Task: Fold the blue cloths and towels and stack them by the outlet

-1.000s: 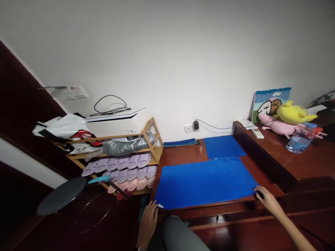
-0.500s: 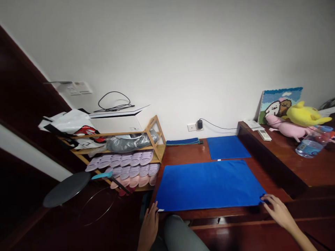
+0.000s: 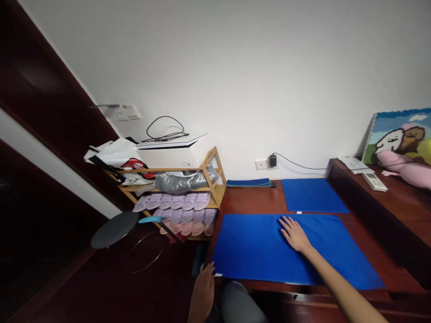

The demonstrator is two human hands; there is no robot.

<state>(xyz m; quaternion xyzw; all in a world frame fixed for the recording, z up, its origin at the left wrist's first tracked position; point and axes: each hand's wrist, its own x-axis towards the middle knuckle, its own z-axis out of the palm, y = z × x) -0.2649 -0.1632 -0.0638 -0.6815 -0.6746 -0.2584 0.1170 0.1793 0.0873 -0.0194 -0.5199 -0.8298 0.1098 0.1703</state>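
Observation:
A large blue cloth (image 3: 256, 246) lies spread on the reddish-brown table (image 3: 252, 199). On its upper middle part my right hand (image 3: 294, 235) rests flat, fingers spread, holding nothing. My left hand (image 3: 203, 287) is at the cloth's near left corner, beside a small white tag; its fingers are extended and nothing shows in them. Behind the large cloth lies a smaller blue cloth (image 3: 313, 195) with a white tag on its near edge. A folded blue strip (image 3: 248, 183) lies along the wall.
A wooden rack (image 3: 220, 193) on the left holds slippers (image 3: 178, 202), a wrapped grey item and a white box (image 3: 168, 154). A round dark stool (image 3: 114, 229) stands before it. On the raised right surface are a remote (image 3: 375, 182), papers, a pink plush (image 3: 409, 169) and a picture.
My right hand has moved from the cloth's near right corner leftward and up onto its middle. My left hand stays at the near left corner. The camera view has turned right-to-left.

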